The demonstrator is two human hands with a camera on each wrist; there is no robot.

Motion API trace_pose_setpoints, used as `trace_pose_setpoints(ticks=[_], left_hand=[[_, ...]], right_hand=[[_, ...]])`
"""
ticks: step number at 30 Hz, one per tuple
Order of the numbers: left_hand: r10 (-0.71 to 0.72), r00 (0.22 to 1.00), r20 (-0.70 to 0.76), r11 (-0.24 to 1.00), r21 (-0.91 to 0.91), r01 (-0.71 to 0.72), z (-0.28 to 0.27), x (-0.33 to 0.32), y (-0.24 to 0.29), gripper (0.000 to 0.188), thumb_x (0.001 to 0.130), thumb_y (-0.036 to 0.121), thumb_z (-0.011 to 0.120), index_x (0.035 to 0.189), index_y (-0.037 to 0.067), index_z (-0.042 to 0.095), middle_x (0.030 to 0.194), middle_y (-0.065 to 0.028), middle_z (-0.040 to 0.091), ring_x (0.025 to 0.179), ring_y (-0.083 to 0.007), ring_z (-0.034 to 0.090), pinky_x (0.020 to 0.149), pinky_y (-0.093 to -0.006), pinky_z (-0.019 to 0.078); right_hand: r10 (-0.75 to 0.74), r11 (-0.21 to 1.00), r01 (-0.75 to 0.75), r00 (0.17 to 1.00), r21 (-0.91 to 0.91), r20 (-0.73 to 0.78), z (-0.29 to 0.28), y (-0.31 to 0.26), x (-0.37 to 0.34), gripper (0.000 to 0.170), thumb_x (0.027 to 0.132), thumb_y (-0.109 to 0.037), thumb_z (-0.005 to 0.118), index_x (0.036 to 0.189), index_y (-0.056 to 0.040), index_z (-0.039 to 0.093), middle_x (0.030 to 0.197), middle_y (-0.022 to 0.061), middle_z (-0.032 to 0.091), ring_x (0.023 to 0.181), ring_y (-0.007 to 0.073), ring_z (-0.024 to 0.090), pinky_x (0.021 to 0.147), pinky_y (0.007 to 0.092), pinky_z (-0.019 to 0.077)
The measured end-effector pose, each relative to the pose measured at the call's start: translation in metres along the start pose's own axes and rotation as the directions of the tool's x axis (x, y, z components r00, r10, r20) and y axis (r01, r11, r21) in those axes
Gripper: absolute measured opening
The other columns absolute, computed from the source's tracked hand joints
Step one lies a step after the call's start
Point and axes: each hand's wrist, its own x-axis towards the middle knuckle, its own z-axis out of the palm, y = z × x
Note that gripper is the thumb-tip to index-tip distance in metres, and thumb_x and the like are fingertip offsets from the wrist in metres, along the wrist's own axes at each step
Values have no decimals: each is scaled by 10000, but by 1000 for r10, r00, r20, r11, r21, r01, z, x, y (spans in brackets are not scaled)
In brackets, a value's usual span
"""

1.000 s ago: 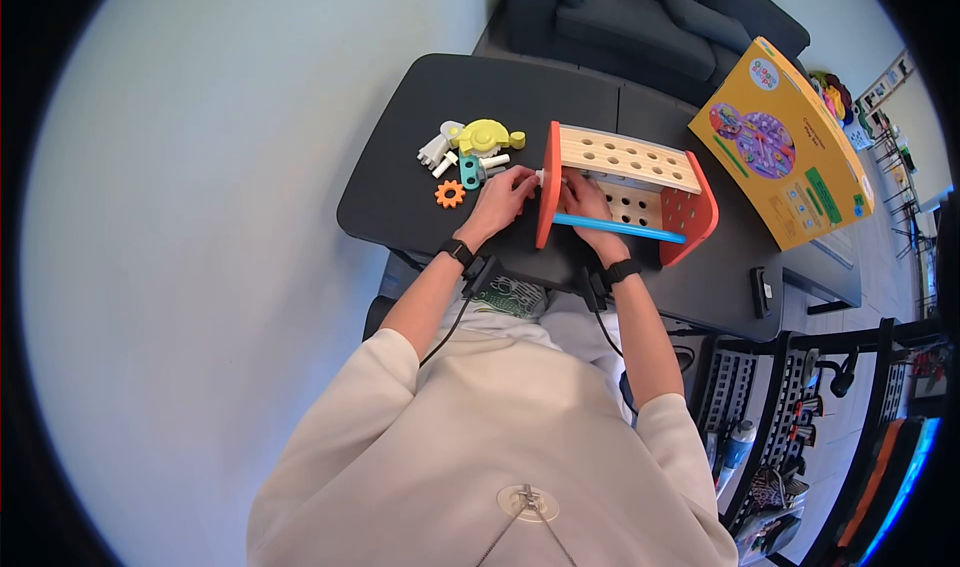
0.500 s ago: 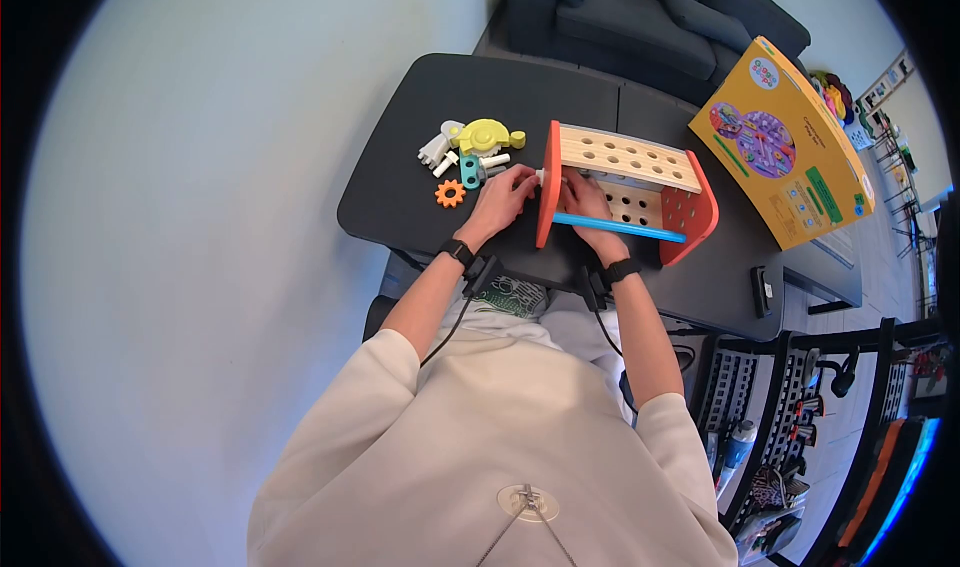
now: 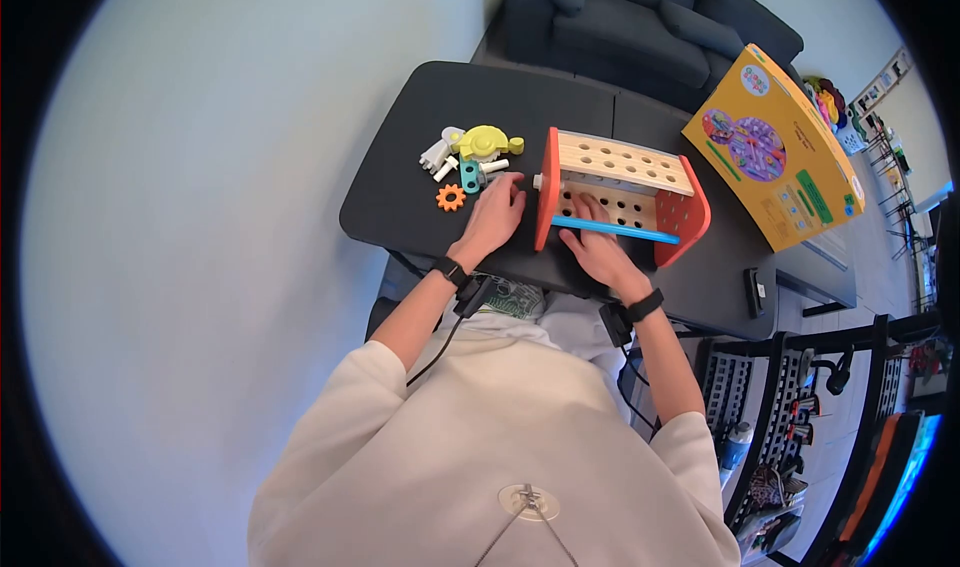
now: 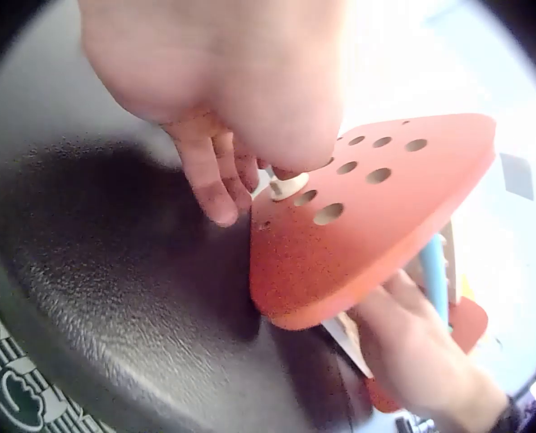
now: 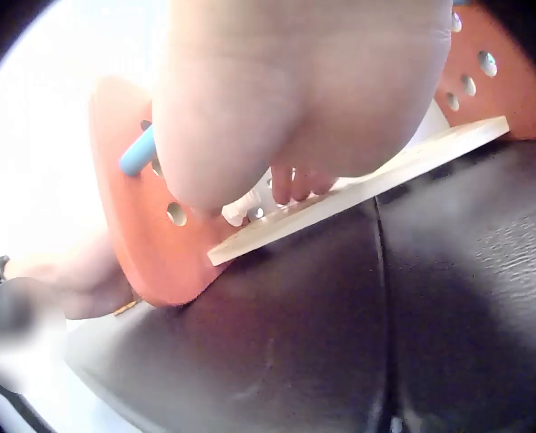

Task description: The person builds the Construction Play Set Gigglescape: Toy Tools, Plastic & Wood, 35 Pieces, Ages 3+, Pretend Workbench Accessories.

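Note:
A toy workbench stands on the table, with red perforated end panels [image 3: 547, 202], wooden shelves [image 3: 625, 162] and a blue rod [image 3: 620, 231]. A white bolt head [image 3: 538, 181] sticks out of the left panel. My left hand [image 3: 492, 217] is just left of it, fingers [image 4: 216, 203] loosely bent and holding nothing. My right hand [image 3: 605, 257] reaches over the blue rod, its fingers [image 3: 590, 207] extended above the lower shelf. Inside that panel, a white piece [image 5: 239, 209] shows beside the right fingers in the right wrist view.
Left of the workbench lie an orange gear [image 3: 451, 198], a teal piece with holes [image 3: 470, 176], a yellow-green toy saw [image 3: 484, 143] and several white and grey parts. A large yellow box [image 3: 770, 152] stands at the right. A small black object [image 3: 753, 293] rests near the right edge.
My right hand has drawn back from the left panel, toward me and to the right, its fingers straightening. The left hand has let go of the bolt and moved slightly away.

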Motion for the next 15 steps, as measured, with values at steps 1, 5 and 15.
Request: trace_pose_setpoints(ticks=[1, 5, 15], left_hand=[[29, 998, -59, 993, 118, -22, -9, -5, 8, 315, 1041, 132, 637, 1336, 21, 629, 1065, -132, 677, 812, -253, 699, 690, -398, 571], [234, 953, -190, 825, 558, -92, -37, -12, 7, 322, 971, 94, 705, 1283, 37, 654, 1143, -150, 597, 1064, -345, 635, 894, -455, 533], [253, 946, -203, 750, 659, -59, -47, -5, 9, 408, 931, 269, 793, 1254, 37, 699, 1241, -162, 576, 1161, -337, 563, 967, -452, 462]], right_hand=[[25, 998, -21, 997, -54, 74, -7, -1, -7, 657, 1056, -244, 629, 1620, -39, 361, 1592, 280, 428, 1538, 479, 320, 1249, 535, 332], [89, 994, -75, 977, -80, 193, -29, -2, -33, 643, 1062, -245, 625, 1610, -18, 375, 1635, 279, 393, 1576, 469, 261, 1292, 519, 262], [240, 964, -254, 961, 86, 139, -104, -54, -47, 264, 1063, -238, 626, 1206, -30, 704, 1116, 170, 761, 1054, 395, 713, 898, 456, 565]])
